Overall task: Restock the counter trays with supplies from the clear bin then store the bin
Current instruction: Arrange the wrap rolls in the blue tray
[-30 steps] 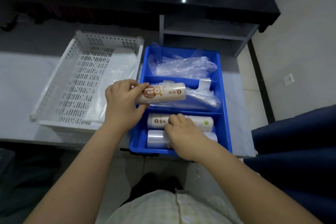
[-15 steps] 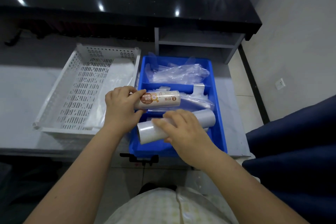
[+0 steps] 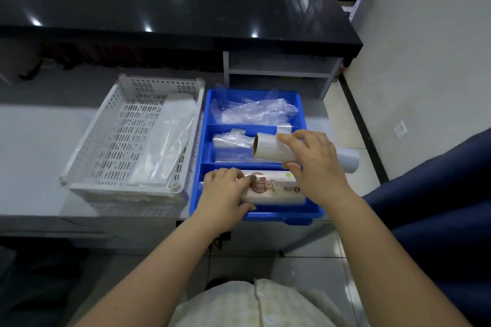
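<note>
A blue divided tray (image 3: 202,156) sits on the grey counter. Its far section holds loose clear plastic bags (image 3: 255,111), its middle section flat packs of clear bags (image 3: 231,141). My left hand (image 3: 225,194) grips a labelled roll (image 3: 273,188) lying in the near section, beside another roll behind it. My right hand (image 3: 313,159) holds a plain clear-film roll (image 3: 273,150) lifted above the middle section, its cardboard core facing left and its far end sticking out past the tray's right rim.
A white perforated basket (image 3: 119,141) with a folded clear plastic sheet (image 3: 164,141) stands left of the blue tray. A black countertop (image 3: 170,8) runs behind, with a grey open shelf unit (image 3: 279,71) under it. A dark blue chair (image 3: 438,194) is on the right.
My left hand has brought the labelled roll down from above the middle section into the near section. My right hand has lifted the plain roll out of the near section, up and to the right.
</note>
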`<action>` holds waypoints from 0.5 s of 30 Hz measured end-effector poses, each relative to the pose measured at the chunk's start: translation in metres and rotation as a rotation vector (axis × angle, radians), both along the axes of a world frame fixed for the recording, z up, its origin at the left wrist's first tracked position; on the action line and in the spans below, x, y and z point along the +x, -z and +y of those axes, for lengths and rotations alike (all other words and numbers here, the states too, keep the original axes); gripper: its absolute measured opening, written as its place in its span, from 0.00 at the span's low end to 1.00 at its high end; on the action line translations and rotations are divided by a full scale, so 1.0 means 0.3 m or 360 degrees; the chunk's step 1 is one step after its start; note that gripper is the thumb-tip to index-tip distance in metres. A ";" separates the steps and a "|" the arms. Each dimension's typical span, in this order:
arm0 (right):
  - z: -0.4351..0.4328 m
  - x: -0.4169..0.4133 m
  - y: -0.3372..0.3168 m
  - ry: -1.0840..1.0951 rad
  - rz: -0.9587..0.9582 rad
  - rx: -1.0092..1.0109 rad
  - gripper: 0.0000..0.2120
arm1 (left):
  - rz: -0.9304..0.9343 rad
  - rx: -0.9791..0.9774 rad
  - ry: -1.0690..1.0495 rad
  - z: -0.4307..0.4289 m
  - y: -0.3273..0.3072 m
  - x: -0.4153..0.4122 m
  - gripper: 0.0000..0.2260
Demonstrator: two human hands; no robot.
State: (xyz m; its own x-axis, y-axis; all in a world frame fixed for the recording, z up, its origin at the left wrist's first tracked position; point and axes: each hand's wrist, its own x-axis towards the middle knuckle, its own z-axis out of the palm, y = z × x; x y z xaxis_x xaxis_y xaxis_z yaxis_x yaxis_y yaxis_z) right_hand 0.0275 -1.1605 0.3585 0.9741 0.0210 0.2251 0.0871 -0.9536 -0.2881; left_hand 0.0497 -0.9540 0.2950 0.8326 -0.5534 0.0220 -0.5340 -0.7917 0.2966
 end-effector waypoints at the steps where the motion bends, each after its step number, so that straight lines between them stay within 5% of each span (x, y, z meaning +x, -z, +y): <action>1: 0.006 -0.007 0.011 -0.0011 0.0016 -0.0012 0.26 | -0.0005 -0.0006 -0.0006 0.006 0.004 0.000 0.28; 15: 0.257 0.031 0.181 -0.0449 0.0240 -0.0235 0.28 | -0.0240 -0.0220 -0.0530 0.263 -0.108 0.073 0.18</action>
